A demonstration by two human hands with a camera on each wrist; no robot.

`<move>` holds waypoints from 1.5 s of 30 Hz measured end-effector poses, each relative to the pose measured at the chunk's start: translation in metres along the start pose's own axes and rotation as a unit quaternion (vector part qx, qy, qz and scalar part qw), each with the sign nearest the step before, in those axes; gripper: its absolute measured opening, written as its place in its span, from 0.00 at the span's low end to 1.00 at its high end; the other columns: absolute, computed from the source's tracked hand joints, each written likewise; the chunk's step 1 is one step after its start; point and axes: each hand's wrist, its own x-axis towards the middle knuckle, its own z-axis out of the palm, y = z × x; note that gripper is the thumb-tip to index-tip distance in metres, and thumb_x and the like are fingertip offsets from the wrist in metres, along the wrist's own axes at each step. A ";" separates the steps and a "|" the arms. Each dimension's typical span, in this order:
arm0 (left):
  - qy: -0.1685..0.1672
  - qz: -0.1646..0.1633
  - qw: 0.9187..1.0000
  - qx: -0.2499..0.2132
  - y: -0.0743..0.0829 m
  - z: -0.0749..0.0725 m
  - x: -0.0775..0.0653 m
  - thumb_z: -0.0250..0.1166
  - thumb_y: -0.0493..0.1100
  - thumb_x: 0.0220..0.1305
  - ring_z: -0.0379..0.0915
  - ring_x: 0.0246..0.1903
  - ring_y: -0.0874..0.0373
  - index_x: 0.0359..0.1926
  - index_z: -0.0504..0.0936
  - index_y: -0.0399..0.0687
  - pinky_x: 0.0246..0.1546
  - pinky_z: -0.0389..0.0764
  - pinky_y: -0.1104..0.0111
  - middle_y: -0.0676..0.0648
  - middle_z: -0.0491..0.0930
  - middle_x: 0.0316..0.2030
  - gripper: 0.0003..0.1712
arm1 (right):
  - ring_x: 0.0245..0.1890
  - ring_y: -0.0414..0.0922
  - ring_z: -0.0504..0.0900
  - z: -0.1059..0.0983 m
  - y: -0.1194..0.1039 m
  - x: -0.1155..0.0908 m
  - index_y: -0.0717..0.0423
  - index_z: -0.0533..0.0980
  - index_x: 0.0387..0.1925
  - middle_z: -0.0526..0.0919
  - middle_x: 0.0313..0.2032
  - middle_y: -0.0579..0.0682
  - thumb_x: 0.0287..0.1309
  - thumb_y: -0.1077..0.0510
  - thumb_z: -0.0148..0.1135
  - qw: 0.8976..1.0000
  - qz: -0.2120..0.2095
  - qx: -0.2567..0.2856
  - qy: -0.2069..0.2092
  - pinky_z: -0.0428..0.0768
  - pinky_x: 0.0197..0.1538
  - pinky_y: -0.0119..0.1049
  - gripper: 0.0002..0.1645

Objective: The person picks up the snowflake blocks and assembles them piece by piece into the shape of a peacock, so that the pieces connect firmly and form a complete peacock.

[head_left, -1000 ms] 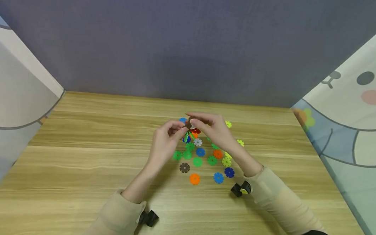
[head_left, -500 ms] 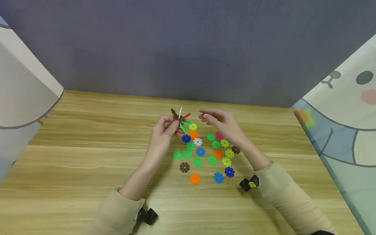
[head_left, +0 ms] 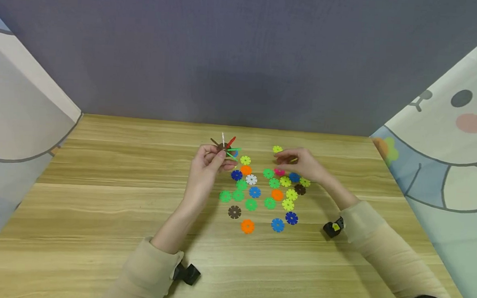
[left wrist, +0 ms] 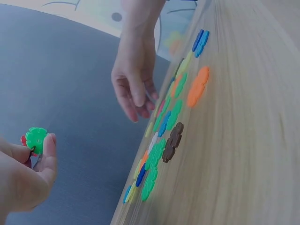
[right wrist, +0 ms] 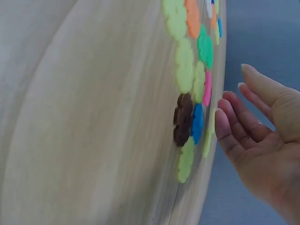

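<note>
My left hand (head_left: 206,172) pinches a brown notched disc (head_left: 223,147) above the far side of the table. White, red, green and brown discs stand edge-on in its slots and fan outward. In the left wrist view a green disc (left wrist: 36,139) of this cluster faces the camera, with red behind it. My right hand (head_left: 304,163) hovers over the far right discs, its fingers loosely bent and nothing between them in the right wrist view. Close by its fingertips lie a yellow disc (head_left: 277,149) and a pink disc (head_left: 279,172).
Several loose notched discs lie flat across the middle of the wooden table (head_left: 109,214). Nearest me are an orange disc (head_left: 248,226) and a blue disc (head_left: 277,225). A grey panel (head_left: 243,54) rises behind the table, and printed cloth (head_left: 463,179) hangs at the sides.
Both hands worked together at the cluster a second ago. My right hand has since let go and moved right over the loose discs, while my left has drawn the cluster slightly left.
</note>
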 end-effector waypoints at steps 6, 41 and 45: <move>0.005 0.000 1.000 -0.020 -0.001 -0.001 0.000 0.55 0.35 0.78 0.88 0.42 0.54 0.50 0.68 0.39 0.58 0.85 0.56 0.37 0.82 0.49 0.06 | 0.46 0.53 0.87 0.001 0.006 -0.002 0.64 0.82 0.56 0.87 0.50 0.61 0.59 0.64 0.74 1.000 0.000 -0.024 -0.017 0.87 0.49 0.39 0.23; -0.060 0.052 0.994 -0.074 0.001 0.000 -0.004 0.54 0.31 0.76 0.86 0.48 0.52 0.49 0.71 0.43 0.59 0.84 0.56 0.43 0.82 0.50 0.06 | 0.33 0.50 0.90 0.035 -0.080 -0.018 0.67 0.82 0.49 0.89 0.39 0.63 0.63 0.69 0.68 0.960 -0.119 0.183 0.174 0.90 0.40 0.40 0.13; -0.067 0.051 0.993 -0.088 0.001 0.000 -0.004 0.55 0.31 0.76 0.86 0.48 0.53 0.50 0.72 0.41 0.59 0.84 0.56 0.45 0.81 0.48 0.06 | 0.32 0.47 0.90 0.047 -0.096 -0.021 0.68 0.82 0.48 0.90 0.37 0.57 0.62 0.71 0.67 0.946 -0.152 0.219 0.183 0.90 0.39 0.41 0.12</move>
